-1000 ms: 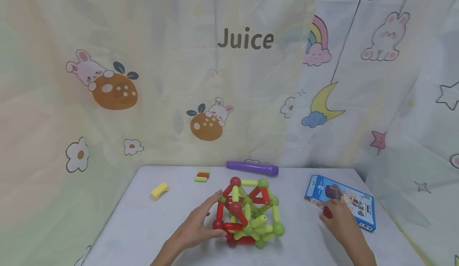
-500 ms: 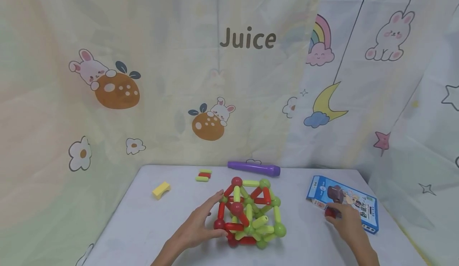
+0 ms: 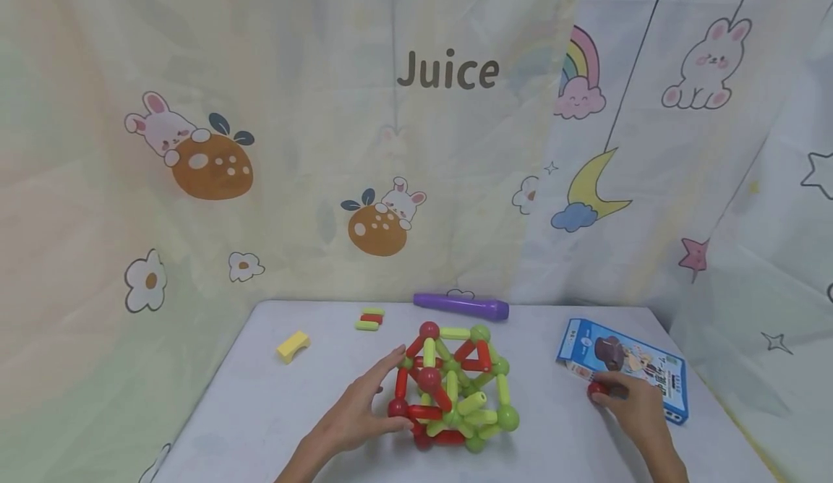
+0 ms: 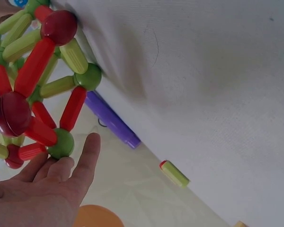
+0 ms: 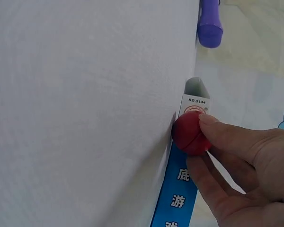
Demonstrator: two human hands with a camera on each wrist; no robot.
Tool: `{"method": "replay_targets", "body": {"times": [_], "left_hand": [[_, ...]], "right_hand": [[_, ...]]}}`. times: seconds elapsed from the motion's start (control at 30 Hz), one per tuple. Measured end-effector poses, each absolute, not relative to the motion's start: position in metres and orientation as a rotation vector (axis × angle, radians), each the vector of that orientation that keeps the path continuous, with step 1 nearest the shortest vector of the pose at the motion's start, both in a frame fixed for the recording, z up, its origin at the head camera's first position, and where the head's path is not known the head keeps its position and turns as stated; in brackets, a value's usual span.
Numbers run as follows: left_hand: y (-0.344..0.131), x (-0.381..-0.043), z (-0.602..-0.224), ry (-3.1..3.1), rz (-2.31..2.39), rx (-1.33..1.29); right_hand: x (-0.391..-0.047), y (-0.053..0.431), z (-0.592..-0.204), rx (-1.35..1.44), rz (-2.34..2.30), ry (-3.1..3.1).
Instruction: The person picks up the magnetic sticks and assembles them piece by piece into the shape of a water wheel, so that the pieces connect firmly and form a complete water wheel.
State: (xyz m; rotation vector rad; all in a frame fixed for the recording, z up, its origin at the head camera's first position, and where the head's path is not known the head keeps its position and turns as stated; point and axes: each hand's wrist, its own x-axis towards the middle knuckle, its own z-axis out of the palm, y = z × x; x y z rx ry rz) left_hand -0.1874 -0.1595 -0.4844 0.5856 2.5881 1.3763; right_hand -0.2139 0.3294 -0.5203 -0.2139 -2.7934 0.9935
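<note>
A cube-like frame of magnetic rods and balls, red on the left and light green on the right, stands mid-table. My left hand holds its left side, thumb low in front and fingers behind. In the left wrist view, fingers lie by a green ball of the frame. To the right, my right hand pinches a loose red ball between thumb and fingers, low over the table or on it. Beside that ball lies a blue game box, partly covered by the hand.
A purple microphone-shaped toy lies at the table's back edge. Several short red and green rods sit behind and left of the frame. Farther left is a yellow arch block. Printed curtains hang behind the table.
My right hand has shifted slightly toward me with the red ball, which now shows more clearly before the box's edge. The left hand and the frame stay put.
</note>
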Motion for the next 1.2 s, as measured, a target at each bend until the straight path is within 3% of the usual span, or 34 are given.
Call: {"method": "replay_targets", "body": {"times": [0.47, 0.83, 1.03, 1.2], "left_hand": [[-0.160, -0.188, -0.486, 2.597, 1.373, 0.596], [-0.161, -0.188, -0.486, 2.602, 1.379, 0.599], [-0.161, -0.188, -0.486, 2.600, 1.381, 0.606], [-0.160, -0.188, -0.487, 2.600, 1.379, 0.603]], "right_hand": [[-0.202, 0.325, -0.511, -0.172, 1.319, -2.724], [-0.163, 0.235, -0.450, 0.050, 1.745, -2.375], [-0.159, 0.192, -0.444, 0.199, 1.897, -2.307], [-0.162, 0.173, -0.448, 0.139, 1.930, -2.286]]}}
